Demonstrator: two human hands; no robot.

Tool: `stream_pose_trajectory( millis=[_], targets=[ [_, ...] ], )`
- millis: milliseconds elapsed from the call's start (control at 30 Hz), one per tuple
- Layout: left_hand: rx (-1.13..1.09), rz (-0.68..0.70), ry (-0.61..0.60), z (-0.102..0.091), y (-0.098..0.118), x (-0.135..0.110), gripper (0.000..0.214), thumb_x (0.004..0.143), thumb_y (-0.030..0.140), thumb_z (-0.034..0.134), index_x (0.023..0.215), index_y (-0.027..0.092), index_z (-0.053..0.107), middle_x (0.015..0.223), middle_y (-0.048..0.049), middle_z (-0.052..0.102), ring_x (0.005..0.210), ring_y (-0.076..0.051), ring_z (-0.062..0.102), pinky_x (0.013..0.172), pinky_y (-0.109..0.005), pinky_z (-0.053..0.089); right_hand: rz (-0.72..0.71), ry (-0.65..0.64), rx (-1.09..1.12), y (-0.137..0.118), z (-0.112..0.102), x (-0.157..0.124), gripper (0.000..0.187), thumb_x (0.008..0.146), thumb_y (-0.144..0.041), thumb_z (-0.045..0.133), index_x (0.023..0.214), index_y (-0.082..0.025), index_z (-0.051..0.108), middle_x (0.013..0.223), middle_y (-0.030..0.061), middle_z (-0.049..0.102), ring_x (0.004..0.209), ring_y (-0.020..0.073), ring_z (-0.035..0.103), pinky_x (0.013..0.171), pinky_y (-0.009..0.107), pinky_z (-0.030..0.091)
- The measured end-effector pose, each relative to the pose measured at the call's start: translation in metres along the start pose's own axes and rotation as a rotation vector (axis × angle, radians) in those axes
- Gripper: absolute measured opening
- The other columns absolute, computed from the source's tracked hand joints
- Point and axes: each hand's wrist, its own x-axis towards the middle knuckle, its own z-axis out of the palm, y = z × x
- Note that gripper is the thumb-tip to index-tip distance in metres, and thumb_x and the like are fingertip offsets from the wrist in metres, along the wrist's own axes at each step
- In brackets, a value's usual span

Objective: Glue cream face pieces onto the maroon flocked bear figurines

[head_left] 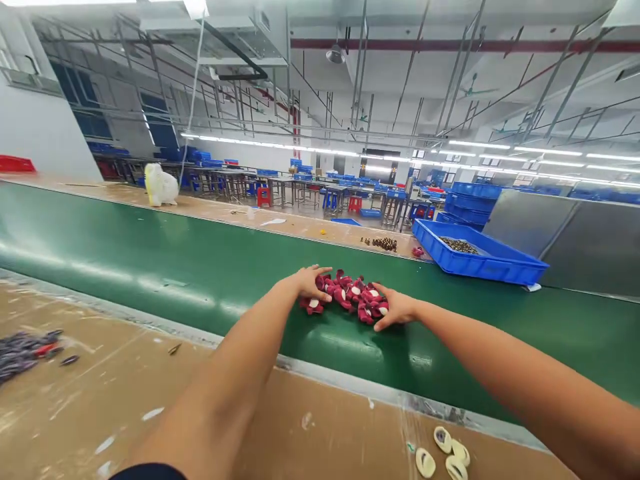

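Observation:
A heap of small dark red pieces with cream-white patches (354,293) lies on the green conveyor belt (210,260). My left hand (311,283) rests at the heap's left side, fingers stretched over it and thumb apart. From the right, my right hand (399,307) curves against the pile with its thumb and fingers spread. The heap sits between both hands, which touch its edges without closing on any piece I can make out. What the pieces are exactly cannot be told.
Beyond the belt, a blue crate (490,261) holds small dark-gold pieces (459,245); similar ones (384,244) lie on the far ledge. Cream oval pieces (425,461) and a grey-purple pile (23,353) are on the near board. A white bundle (161,185) stands far left.

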Motion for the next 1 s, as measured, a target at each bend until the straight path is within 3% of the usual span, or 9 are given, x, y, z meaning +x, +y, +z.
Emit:
stream_pose_trajectory(
  millis=[133,267,400,533,633,733,833,900,1000],
  targets=[
    [-0.076,0.049,-0.067,0.011,0.002,0.017,0.044,0.098,0.038,0.072,0.137,0.021,0.062,0.141,-0.0120,0.063,0.123,-0.033,0.064,0.105,-0.057,0.054,0.043,-0.055,0.073,0.005,0.001,0.012,0.047,0.099,-0.036,0.070,0.142,-0.020,0.056,0.142,0.0114,0.059,0.123,0.0291,0.064,0.103,0.053,0.056],
    [-0.134,0.041,-0.062,0.015,0.007,-0.016,0.043,0.098,0.037,0.072,0.136,0.020,0.062,0.139,-0.0115,0.064,0.121,-0.032,0.065,0.103,-0.056,0.055,0.085,-0.149,0.241,-0.003,0.000,-0.008,0.043,0.100,-0.033,0.070,0.139,-0.019,0.057,0.131,0.0097,0.064,0.107,0.0235,0.069,0.089,0.043,0.063],
    [-0.179,-0.011,-0.065,0.006,0.023,-0.087,0.044,0.097,0.036,0.073,0.136,0.020,0.062,0.132,-0.0104,0.068,0.115,-0.030,0.068,0.100,-0.054,0.057,0.064,-0.260,0.459,-0.021,0.009,-0.052,0.049,0.100,-0.030,0.070,0.144,-0.020,0.052,0.122,0.0080,0.067,0.091,0.0184,0.071,0.075,0.035,0.065],
    [-0.210,-0.133,-0.016,0.004,0.051,-0.190,0.054,0.091,0.038,0.079,0.138,0.018,0.060,0.109,-0.0063,0.074,0.099,-0.028,0.072,0.094,-0.052,0.059,-0.056,-0.348,0.621,-0.054,0.020,-0.099,0.059,0.100,-0.027,0.070,0.152,-0.023,0.043,0.126,0.0089,0.067,0.093,0.0196,0.073,0.075,0.035,0.066],
    [-0.255,-0.235,0.081,0.020,0.072,-0.271,0.067,0.081,0.036,0.084,0.140,0.020,0.059,0.105,-0.0066,0.077,0.087,-0.026,0.074,0.086,-0.048,0.061,-0.180,-0.399,0.644,-0.091,0.030,-0.127,0.061,0.101,-0.028,0.067,0.155,-0.024,0.038,0.133,0.0102,0.066,0.103,0.0227,0.073,0.083,0.040,0.066],
    [-0.264,-0.298,0.239,0.048,0.085,-0.334,0.067,0.075,0.039,0.079,0.137,0.022,0.060,0.121,-0.0104,0.077,0.109,-0.033,0.073,0.100,-0.051,0.057,-0.309,-0.427,0.548,-0.134,0.050,-0.155,0.063,0.096,-0.030,0.071,0.152,-0.023,0.044,0.133,0.0103,0.067,0.113,0.0262,0.071,0.098,0.049,0.061],
    [-0.222,-0.375,0.420,0.075,0.088,-0.374,0.076,0.076,0.049,0.070,0.139,0.011,0.055,0.138,-0.0233,0.067,0.133,-0.044,0.060,0.114,-0.063,0.045,-0.429,-0.375,0.356,-0.170,0.081,-0.190,0.083,0.078,-0.026,0.084,0.152,-0.019,0.048,0.150,0.0167,0.056,0.137,0.0365,0.057,0.118,0.056,0.044],
    [-0.218,-0.395,0.506,0.087,0.086,-0.393,0.081,0.078,0.052,0.065,0.143,0.006,0.048,0.146,-0.0285,0.059,0.139,-0.045,0.055,0.116,-0.065,0.042,-0.474,-0.340,0.222,-0.185,0.098,-0.213,0.100,0.074,-0.023,0.084,0.161,-0.014,0.037,0.164,0.0256,0.035,0.148,0.0461,0.042,0.122,0.060,0.036],
    [-0.249,-0.363,0.560,0.092,0.085,-0.414,0.077,0.084,0.053,0.063,0.147,0.011,0.045,0.149,-0.0250,0.058,0.140,-0.041,0.056,0.115,-0.060,0.048,-0.517,-0.380,0.058,-0.194,0.099,-0.230,0.122,0.068,-0.026,0.088,0.167,-0.008,0.019,0.167,0.0342,0.026,0.146,0.0529,0.043,0.117,0.062,0.042]
  ],
)
